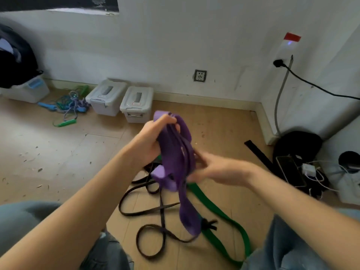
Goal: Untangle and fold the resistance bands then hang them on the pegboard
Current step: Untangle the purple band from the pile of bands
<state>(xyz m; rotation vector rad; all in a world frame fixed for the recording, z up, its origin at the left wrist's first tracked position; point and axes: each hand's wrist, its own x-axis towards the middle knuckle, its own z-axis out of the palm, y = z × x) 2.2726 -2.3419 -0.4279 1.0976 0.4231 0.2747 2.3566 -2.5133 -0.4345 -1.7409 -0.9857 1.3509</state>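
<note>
A wide purple resistance band (175, 156) is bunched into several folded layers above the floor, with one loop hanging down towards my knees. My left hand (153, 141) grips the upper part of the bundle, thumb over its top. My right hand (212, 168) holds the bundle's right side lower down, its fingers blurred. Below, a thin dark brown band (155, 211) lies in tangled loops on the wooden floor. Beside it a broad green band (224, 217) runs off to the lower right. No pegboard is in view.
Two grey lidded plastic boxes (124, 100) stand at the wall, with a heap of coloured skipping ropes (68, 106) to their left. A black bag, a phone (290, 170) and charger cables lie at the right. My knees in jeans frame the bottom edge.
</note>
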